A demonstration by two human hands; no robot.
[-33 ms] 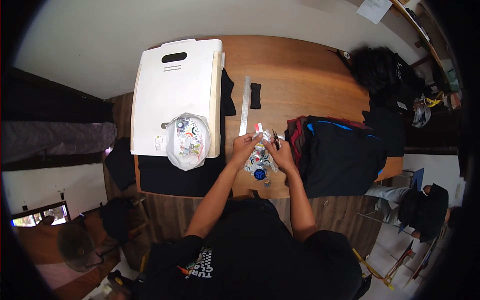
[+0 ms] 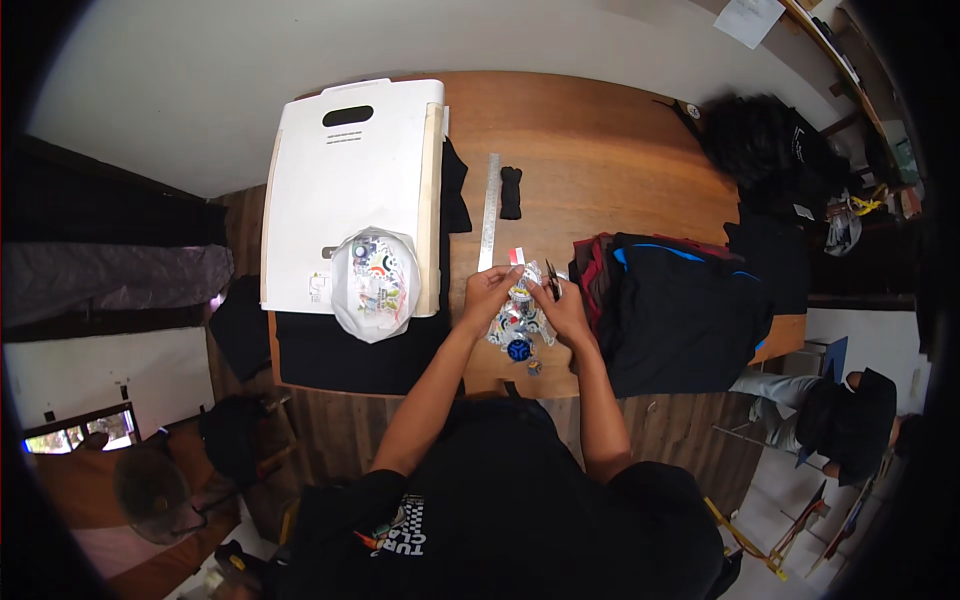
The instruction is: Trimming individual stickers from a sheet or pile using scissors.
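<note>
At the table's near edge, my left hand [image 2: 488,297] pinches a piece of clear film [image 2: 532,275] between thumb and fingers. My right hand [image 2: 563,310] is closed around small dark scissors [image 2: 552,280], their points directed away from me, and its thumb meets the film beside the left fingertips. Under and between my hands lie several film cut-outs with colourful prints [image 2: 512,325]. A round blue patterned one [image 2: 519,349] lies nearest me, with a smaller greyish one [image 2: 534,367] beside it. A red and white piece [image 2: 516,255] shows just beyond my fingers.
A metal ruler [image 2: 490,210] and a black bundle [image 2: 511,193] lie beyond my hands. To the left, a clear bag of printed cut-outs [image 2: 376,285] rests on a white board [image 2: 350,180]. Folded dark garments [image 2: 680,310] are stacked at right. Another person [image 2: 850,420] sits farther right.
</note>
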